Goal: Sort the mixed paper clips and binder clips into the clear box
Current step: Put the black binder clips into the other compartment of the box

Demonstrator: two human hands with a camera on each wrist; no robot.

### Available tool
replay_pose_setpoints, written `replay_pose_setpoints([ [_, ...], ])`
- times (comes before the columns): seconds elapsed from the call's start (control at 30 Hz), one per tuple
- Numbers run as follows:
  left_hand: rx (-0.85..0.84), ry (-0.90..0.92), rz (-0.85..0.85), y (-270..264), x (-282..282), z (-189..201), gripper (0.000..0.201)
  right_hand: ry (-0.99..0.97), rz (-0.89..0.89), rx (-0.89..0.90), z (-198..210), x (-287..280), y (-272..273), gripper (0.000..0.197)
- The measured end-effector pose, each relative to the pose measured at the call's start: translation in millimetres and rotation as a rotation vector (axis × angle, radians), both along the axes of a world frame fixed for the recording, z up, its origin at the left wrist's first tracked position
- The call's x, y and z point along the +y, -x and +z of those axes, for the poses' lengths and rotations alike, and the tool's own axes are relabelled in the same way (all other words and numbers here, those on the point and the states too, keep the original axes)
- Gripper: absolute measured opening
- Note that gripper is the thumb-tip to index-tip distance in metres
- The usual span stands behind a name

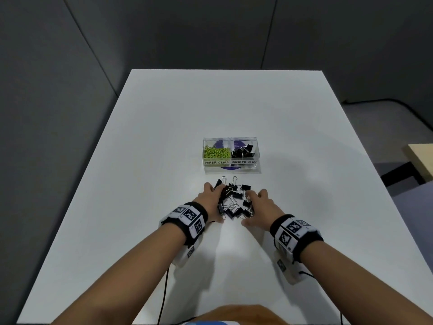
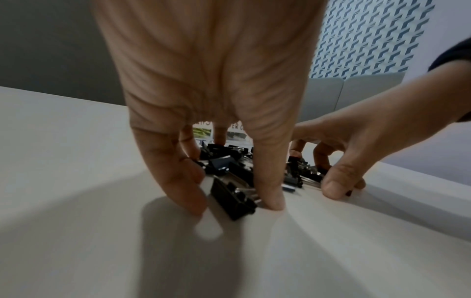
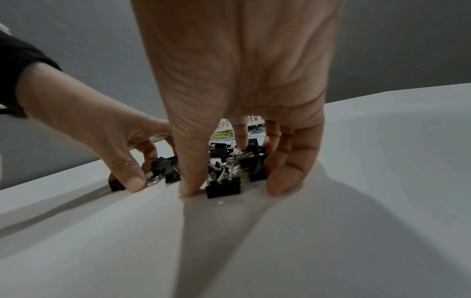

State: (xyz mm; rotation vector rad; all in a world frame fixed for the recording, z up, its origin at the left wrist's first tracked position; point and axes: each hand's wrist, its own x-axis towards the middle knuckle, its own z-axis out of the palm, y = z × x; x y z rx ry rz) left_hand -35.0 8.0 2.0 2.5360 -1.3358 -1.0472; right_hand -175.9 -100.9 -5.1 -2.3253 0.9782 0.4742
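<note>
A clear two-part box (image 1: 230, 165) stands mid-table, labelled PAPER CLIPS and BINDER CLIPS. Green paper clips (image 1: 216, 152) fill its left half and black binder clips (image 1: 243, 152) lie in its right half. Just in front of it sits a loose pile of black binder clips (image 1: 235, 200). My left hand (image 1: 216, 202) curls round the pile's left side, with one clip (image 2: 233, 198) between its fingertips (image 2: 271, 203). My right hand (image 1: 254, 205) curls round the right side, and a clip (image 3: 223, 187) sits between its fingertips (image 3: 190, 191). Both hands' fingertips touch the table.
The white table (image 1: 164, 137) stretches wide on every side of the box and pile. Grey partition walls stand behind and to the left. A pale wooden piece of furniture (image 1: 421, 160) stands off the table's right edge. Thin cables (image 1: 164, 294) hang from my wrists.
</note>
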Motion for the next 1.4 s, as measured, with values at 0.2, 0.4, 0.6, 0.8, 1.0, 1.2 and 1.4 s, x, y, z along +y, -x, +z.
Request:
replay_pose_setpoints([
  [0.2,0.011,0.034,0.001,-4,-3,-1,0.071,0.009,0.036,-0.011,1,0,-6,0.058],
  [0.4,-0.001,0.019,-0.086,-4,-5,-5,0.048,0.016,0.066,-0.003,0,-1,-14,0.043],
  [0.6,0.003,0.051,-0.101,-4,-3,-6,0.037,0.063,0.045,-0.011,-1,4,-15,0.036],
  [0.8,-0.022,0.081,-0.07,3,-3,-6,0.047,0.076,0.056,0.024,1,4,-21,0.049],
  [1.0,0.047,0.107,0.004,0,-1,-7,0.044,0.061,0.055,-0.02,1,3,-23,0.034],
  [1.2,0.14,0.18,0.039,-13,1,-5,0.041,0.034,0.06,-0.077,2,-6,-23,0.025],
  [1.4,0.236,0.271,0.169,-17,6,-4,0.032,-0.057,-0.067,-0.196,2,-12,-15,0.009],
])
